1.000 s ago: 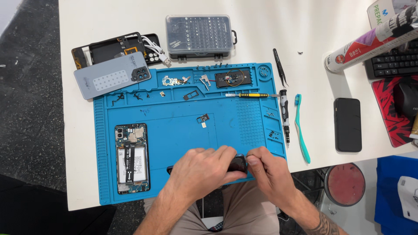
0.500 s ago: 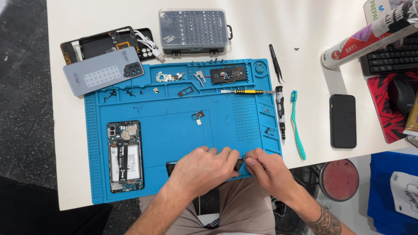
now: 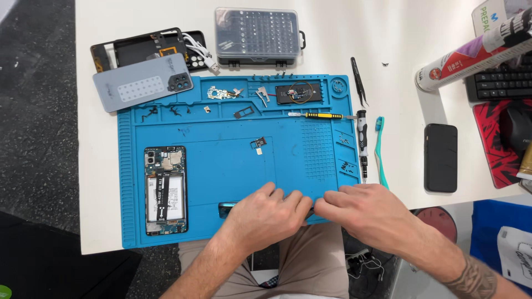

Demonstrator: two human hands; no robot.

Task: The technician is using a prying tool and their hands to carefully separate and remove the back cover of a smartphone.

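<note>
My left hand [image 3: 266,217] and my right hand [image 3: 368,213] meet at the near edge of a blue repair mat [image 3: 233,160], both gripping a dark phone-like part [image 3: 226,209] that lies flat there. Only its left end shows past my left fingers; the rest is hidden under my hands. An opened phone [image 3: 165,190] with its battery and circuit board exposed lies on the mat's left side. Small loose parts [image 3: 258,144] sit in the mat's middle.
A grey back cover [image 3: 141,83], a black frame [image 3: 149,47] and a clear bit case [image 3: 257,36] lie behind the mat. Screwdrivers [image 3: 362,141], tweezers [image 3: 358,88] and a teal brush [image 3: 380,149] lie at its right edge. A black phone [image 3: 441,158] and keyboard [image 3: 499,83] sit farther right.
The head view has drifted, so the whole scene sits slightly lower and to the right in frame. My hands stay pressed together on the dark part at the mat's near edge.
</note>
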